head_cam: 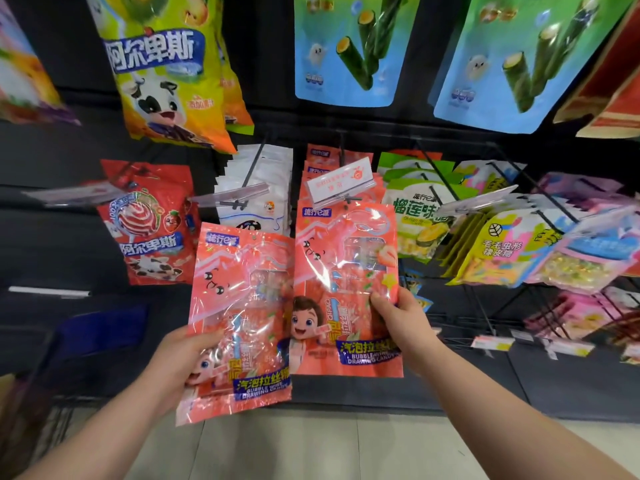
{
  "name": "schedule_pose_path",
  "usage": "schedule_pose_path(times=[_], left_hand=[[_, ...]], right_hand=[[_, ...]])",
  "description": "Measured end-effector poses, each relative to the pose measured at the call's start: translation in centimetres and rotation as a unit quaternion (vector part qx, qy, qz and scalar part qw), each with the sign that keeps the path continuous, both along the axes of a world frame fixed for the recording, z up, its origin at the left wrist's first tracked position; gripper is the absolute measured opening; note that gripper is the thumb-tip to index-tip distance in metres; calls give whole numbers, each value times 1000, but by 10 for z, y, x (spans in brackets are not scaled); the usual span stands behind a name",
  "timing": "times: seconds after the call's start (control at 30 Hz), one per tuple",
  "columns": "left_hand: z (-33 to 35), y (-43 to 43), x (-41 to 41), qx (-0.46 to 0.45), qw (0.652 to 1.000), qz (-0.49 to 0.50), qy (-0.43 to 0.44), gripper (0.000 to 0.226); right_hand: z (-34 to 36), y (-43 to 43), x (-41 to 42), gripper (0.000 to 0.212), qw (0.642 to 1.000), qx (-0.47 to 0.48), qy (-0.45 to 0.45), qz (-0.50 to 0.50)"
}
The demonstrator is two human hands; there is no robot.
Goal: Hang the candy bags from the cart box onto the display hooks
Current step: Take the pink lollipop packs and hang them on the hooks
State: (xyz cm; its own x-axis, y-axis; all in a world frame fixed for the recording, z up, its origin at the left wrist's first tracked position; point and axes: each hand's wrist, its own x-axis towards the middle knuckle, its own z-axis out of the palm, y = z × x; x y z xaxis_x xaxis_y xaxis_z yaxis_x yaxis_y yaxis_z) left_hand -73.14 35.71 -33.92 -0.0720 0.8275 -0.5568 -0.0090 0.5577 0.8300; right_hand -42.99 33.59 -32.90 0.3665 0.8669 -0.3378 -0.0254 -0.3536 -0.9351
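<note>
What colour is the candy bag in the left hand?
Coral pink plastic candy bag, blue label, seen clearest in the head view.

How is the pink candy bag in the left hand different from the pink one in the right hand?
The left hand holds its pink bag free in the air, tilted and lower. The right hand holds its pink bag upright and higher, its top up at the display hook with matching bags behind. Both show the same print, gripped near the bottom.

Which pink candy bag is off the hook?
The pink bag in the left hand, tilted; the right hand's bag hangs with the hooked stack.
</note>
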Motion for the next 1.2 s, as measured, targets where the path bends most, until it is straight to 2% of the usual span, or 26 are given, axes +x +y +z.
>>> schedule_pose_path(times=[0.13,0.33,0.5,0.63,0.8,0.9,1.0,1.07,1.17,1.2], left_hand=[[2,2,-6,-4,1000,8,-3,20],[-5,8,-13,6,1000,18,-5,23],[-19,16,-15,9,1000,10,-20,20],[-35,20,-10,26,999,-3,-40,16],[-49,23,1,38,996,-29,-74,17],[-52,21,10,40,993,-54,-102,28],[-51,19,21,37,988,-94,-116,31],[-48,18,31,33,986,-117,-113,29],[-44,21,51,37,985,-136,-102,31],[-43,22,58,40,986,-134,-93,35]], right_hand=[[-5,12,-1,6,1000,2,-18,-9],[-18,45,2,24,998,9,-65,-23],[-34,77,9,13,996,23,-83,-39],[-52,100,16,19,994,20,-102,-29],[-69,116,21,31,996,9,-83,-27],[-73,117,22,31,990,3,-139,-30],[-68,96,18,41,984,8,-173,-44],[-61,69,9,39,993,16,-116,-12],[-46,26,-4,40,994,-30,79,71],[-43,13,-7,37,990,-31,89,102]])
